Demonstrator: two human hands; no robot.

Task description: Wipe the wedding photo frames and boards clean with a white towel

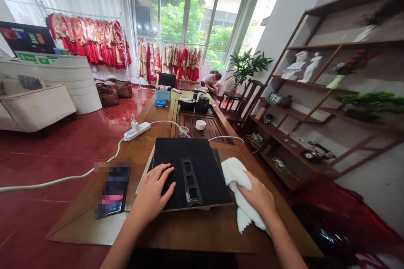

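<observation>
My left hand (157, 189) rests on the left side of a large black album-like board (170, 151), its fingers spread on the surface. Set into the board is a dark strip (191, 185) with several square windows. Other flat things lie beneath the board, their edges showing at the left and right. My right hand (257, 193) is closed on a white cloth (235, 168), just off the board's right edge; the cloth hangs down over the wooden table (217, 231).
A phone (112, 191) lies at the left. A power strip (136, 131) with a cable, a tea tray (217, 128) with a white cup (200, 125), and a black kettle (202, 104) stand farther back. Shelves (293, 113) line the right; a person (212, 80) crouches behind.
</observation>
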